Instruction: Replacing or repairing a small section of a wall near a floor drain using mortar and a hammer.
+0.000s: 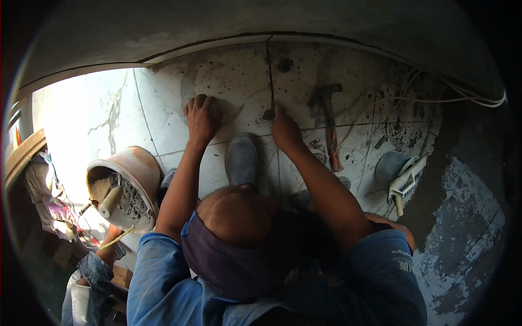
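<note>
My left hand (pixel 202 120) rests on the white, stained tile floor (pixel 163 92), fingers curled; what they hold, if anything, is hidden. My right hand (pixel 286 127) is closed beside a dark joint between tiles, by a small dark piece (pixel 267 115); what it grips is too small to make out. To its right lies a hammer (pixel 332 130) with a dark head and orange handle. Below and between my hands is my grey shoe (pixel 242 157), with my bent knee nearer the camera.
A bucket (pixel 149 168) of grey mortar and tools stands left, near another person's limb (pixel 109 242) and piled cloths (pixel 41 185). At right are a teal container (pixel 387 168), a white plastic tool (pixel 405 185), loose cables (pixel 467 100) and grey-coated flooring (pixel 462 228). A wall borders the top.
</note>
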Available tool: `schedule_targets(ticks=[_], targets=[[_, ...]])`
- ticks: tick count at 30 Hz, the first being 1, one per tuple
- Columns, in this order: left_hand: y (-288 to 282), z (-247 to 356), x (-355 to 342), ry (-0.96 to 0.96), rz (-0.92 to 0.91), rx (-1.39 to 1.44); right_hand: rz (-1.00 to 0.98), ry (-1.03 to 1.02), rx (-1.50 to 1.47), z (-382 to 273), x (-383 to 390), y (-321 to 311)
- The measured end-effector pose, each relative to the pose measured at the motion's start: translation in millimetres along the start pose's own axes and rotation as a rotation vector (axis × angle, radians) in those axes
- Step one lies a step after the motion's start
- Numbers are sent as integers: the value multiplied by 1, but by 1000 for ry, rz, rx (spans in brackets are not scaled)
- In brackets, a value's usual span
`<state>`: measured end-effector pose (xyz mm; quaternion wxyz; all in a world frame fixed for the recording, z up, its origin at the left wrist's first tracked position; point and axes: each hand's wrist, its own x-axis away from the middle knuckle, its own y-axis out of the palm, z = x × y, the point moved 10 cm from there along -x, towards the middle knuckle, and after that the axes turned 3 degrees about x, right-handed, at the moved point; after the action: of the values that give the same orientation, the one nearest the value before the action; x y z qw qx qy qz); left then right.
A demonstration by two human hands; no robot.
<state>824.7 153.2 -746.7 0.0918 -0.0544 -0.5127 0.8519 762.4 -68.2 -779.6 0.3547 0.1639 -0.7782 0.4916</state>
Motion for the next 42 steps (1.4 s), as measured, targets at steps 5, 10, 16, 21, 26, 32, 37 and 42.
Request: schedule_targets(ticks=[5, 10, 16, 21, 26, 32, 37, 42], targets=[[-15, -45, 10, -250, 83, 225, -180, 28, 74, 34, 52, 40], [-50, -80, 38, -355, 343, 113, -4, -50, 58, 27, 44, 7], [-17, -76, 84, -595, 47, 163, -107, 33, -531, 50, 20, 28], [6, -62, 91, -629, -15, 80, -72, 23, -468, 77, 35, 57], [7, -52, 93, -451, -68, -69, -225, -36, 153, 70, 47, 63], [3, -20, 76, -307, -208, 114, 22, -109, 221, 10, 44, -6], [14, 63, 15, 66, -435, 645, 421, -773, 62, -94, 61, -68], [48, 66, -31, -243, -532, 1071, 120, -501, 164, -78, 12, -49]])
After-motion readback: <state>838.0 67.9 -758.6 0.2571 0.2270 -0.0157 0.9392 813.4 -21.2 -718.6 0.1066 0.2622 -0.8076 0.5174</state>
